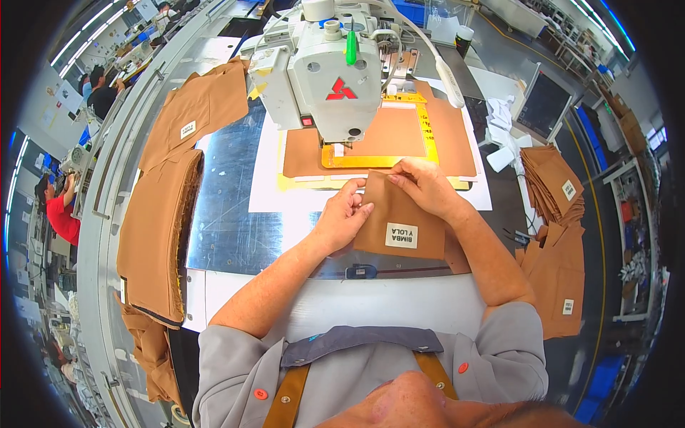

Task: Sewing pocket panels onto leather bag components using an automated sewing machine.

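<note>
A brown fabric piece (407, 203) with a white printed label near its lower edge is held up in front of me. My left hand (341, 220) pinches its left edge between thumb and fingers. At the top edge, my right hand (427, 187) has thumb and fingers closed on the cloth. Just beyond my hands, a larger brown fabric panel (460, 132) lies flat on a white sheet under a yellow clamp frame (431, 139). Above the frame stands the white head of a sewing machine (328, 75), with a green-handled tool upright on it.
A thick stack of brown fabric (151, 235) lies at left, with loose brown pieces (214, 100) behind it. Labelled brown pieces (546, 178) are piled at right near a monitor (544, 103). A small dark object (361, 271) sits at the near table edge. People work far left.
</note>
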A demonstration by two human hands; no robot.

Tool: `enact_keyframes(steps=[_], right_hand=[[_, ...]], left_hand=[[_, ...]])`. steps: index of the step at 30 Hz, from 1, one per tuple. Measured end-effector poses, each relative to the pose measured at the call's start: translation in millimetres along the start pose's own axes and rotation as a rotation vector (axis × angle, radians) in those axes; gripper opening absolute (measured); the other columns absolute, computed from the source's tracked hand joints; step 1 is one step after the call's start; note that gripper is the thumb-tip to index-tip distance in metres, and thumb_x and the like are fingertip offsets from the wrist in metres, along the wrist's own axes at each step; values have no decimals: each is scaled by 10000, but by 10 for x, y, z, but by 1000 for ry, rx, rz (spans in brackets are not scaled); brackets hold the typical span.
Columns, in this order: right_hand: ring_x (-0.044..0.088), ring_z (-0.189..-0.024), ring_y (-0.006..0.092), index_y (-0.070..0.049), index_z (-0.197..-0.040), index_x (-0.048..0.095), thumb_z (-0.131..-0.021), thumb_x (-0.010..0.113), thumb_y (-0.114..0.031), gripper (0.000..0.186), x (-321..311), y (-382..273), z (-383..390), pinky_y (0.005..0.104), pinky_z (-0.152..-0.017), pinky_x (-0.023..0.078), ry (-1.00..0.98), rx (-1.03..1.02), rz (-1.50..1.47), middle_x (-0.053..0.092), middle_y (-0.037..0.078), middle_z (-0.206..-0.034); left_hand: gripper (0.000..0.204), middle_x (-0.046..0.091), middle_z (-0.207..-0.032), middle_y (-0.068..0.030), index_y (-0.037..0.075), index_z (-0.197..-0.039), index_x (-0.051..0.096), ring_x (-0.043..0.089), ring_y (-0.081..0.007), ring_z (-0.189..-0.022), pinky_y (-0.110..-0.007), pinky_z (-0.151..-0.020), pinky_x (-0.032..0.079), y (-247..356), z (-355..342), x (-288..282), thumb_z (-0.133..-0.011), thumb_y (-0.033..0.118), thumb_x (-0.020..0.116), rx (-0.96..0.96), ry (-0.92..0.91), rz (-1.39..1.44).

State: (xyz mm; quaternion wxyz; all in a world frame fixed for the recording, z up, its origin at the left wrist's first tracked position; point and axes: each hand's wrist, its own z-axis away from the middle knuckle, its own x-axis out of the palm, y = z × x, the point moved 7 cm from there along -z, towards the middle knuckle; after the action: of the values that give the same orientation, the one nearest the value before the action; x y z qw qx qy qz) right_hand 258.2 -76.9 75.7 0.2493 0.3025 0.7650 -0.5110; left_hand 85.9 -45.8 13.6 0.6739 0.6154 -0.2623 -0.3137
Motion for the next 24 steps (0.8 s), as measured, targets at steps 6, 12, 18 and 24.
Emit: enact_keyframes(steps=[6, 12, 18, 24], right_hand=[[675, -790, 310, -10, -946, 679, -933, 716, -137, 134, -102, 103, -64, 389, -726, 529, -12, 78, -41, 686, 160, -852], [690, -817, 310, -23, -967, 692, -947, 697, -171, 150, -238, 222, -421, 391, -743, 536, 5, 33, 52, 692, 159, -857], [694, -909, 350, -58, -993, 721, -928, 687, -278, 232, -214, 678, -1099, 440, -798, 530, 87, -53, 218, 718, 162, -914], [696, -927, 370, -66, -962, 740, -920, 691, -312, 255, -100, 785, -1487, 460, -820, 538, 126, 88, 397, 730, 160, -933]], left_hand=[[563, 717, -1059, -86, 80, -1460, 438, 697, -83, -843, -245, -735, 564, 294, 260, -87, -951, -20, 658, 104, 123, -163], [306, 723, -1042, -69, 46, -1278, 628, 731, -106, -803, -244, -659, 585, 143, 46, -44, -974, 44, 666, -61, -116, -294], [265, 730, -932, -54, 31, -1248, 650, 729, -119, -768, -242, -586, 554, 84, -512, -366, -983, 47, 652, 93, 109, -24], [251, 724, -857, -28, 31, -1201, 697, 681, -85, -692, -224, -572, 513, 163, -587, -580, -955, 79, 691, -14, 210, -312]])
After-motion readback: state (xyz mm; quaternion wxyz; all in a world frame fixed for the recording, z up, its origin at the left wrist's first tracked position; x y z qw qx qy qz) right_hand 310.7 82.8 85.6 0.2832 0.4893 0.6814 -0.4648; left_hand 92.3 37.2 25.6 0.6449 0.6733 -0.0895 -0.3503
